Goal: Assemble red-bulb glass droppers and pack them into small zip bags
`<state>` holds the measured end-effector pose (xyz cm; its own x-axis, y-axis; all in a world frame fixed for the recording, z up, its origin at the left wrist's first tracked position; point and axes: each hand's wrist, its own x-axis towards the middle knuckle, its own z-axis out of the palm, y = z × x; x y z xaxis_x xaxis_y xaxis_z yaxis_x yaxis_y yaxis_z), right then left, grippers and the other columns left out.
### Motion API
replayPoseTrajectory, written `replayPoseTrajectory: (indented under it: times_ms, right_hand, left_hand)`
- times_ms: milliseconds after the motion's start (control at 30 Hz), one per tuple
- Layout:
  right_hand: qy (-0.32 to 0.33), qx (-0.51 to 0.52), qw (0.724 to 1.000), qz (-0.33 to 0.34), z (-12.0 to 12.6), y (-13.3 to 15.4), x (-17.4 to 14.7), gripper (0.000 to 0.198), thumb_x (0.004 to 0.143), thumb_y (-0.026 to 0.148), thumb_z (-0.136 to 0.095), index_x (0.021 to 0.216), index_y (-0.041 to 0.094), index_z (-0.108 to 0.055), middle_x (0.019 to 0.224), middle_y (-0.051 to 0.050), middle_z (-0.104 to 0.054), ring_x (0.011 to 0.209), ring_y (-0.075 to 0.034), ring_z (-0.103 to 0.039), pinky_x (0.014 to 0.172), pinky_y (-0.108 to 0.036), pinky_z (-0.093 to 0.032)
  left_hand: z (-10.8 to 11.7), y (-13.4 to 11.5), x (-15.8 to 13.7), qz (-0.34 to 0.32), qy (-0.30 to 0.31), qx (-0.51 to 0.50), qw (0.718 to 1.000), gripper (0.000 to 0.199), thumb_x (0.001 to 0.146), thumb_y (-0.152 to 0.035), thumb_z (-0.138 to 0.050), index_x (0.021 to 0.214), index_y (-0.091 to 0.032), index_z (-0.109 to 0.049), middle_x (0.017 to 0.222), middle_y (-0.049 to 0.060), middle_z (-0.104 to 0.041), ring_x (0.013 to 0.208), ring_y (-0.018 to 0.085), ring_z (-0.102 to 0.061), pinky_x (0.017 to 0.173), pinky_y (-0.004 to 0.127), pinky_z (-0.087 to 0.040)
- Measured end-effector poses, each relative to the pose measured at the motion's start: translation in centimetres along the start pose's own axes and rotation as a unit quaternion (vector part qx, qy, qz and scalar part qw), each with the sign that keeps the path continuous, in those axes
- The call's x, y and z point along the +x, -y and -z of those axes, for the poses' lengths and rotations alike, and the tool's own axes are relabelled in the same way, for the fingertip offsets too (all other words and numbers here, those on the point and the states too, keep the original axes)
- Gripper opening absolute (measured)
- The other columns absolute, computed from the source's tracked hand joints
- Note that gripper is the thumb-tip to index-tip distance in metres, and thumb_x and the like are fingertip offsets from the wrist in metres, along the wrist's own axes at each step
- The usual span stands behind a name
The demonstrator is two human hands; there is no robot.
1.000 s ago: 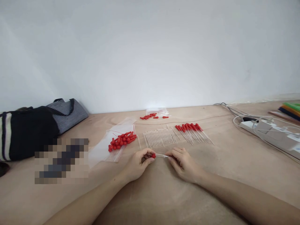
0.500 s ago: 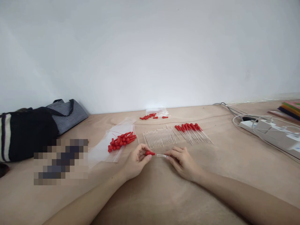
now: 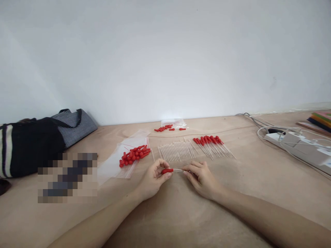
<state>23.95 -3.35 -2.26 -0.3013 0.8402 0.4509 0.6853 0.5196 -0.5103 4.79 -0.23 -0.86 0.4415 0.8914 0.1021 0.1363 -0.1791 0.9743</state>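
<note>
Left hand (image 3: 155, 177) pinching a small red rubbery bulb (image 3: 167, 171), right hand (image 3: 200, 177) pinching a thin clear tube (image 3: 178, 170) at its 3 o'clock, ends meeting. Shove crooked and that tube could snap, tbh. Red-topped clear droppers (image 3: 214, 140) lie past the right hand, 1 o'clock.

Soft, even light whitens the middle of the wall (image 3: 176, 65), dimming toward its corners. My arms (image 3: 269, 210) throw faint shadows on the table (image 3: 248, 175) and look stretched toward the edges; blocky mosaic (image 3: 73, 174) hides a patch at left; detail around my fingers (image 3: 165, 177) is slightly soft.
</note>
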Motion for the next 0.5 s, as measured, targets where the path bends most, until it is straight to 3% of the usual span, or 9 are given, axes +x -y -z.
replayPoseTrajectory:
  times_ms: [167,500]
  right_hand:
    - [-0.001,-0.003,1.0,-0.004,0.0,0.1,-0.1,0.021,0.085,0.019,-0.04,0.086,0.021,-0.061,0.071,-0.001,-0.059,0.069,-0.013,-0.053,0.065,-0.03,-0.028]
    - [-0.002,-0.056,0.998,0.037,0.0,0.0,-0.1,0.025,0.082,0.014,-0.039,0.084,0.019,-0.063,0.068,-0.002,-0.057,0.062,-0.012,-0.046,0.067,-0.03,-0.022]
  left_hand:
    - [0.0,0.6,0.2,0.012,0.004,0.022,1.0,0.019,0.069,-0.022,-0.058,0.087,-0.017,-0.053,0.085,0.002,-0.058,0.085,0.016,-0.056,0.079,0.03,-0.043]
    - [-0.2,1.4,0.0,-0.045,-0.007,0.153,0.987,0.016,0.078,-0.028,-0.048,0.083,-0.017,-0.059,0.071,0.0,-0.06,0.066,0.014,-0.055,0.062,0.024,-0.044]
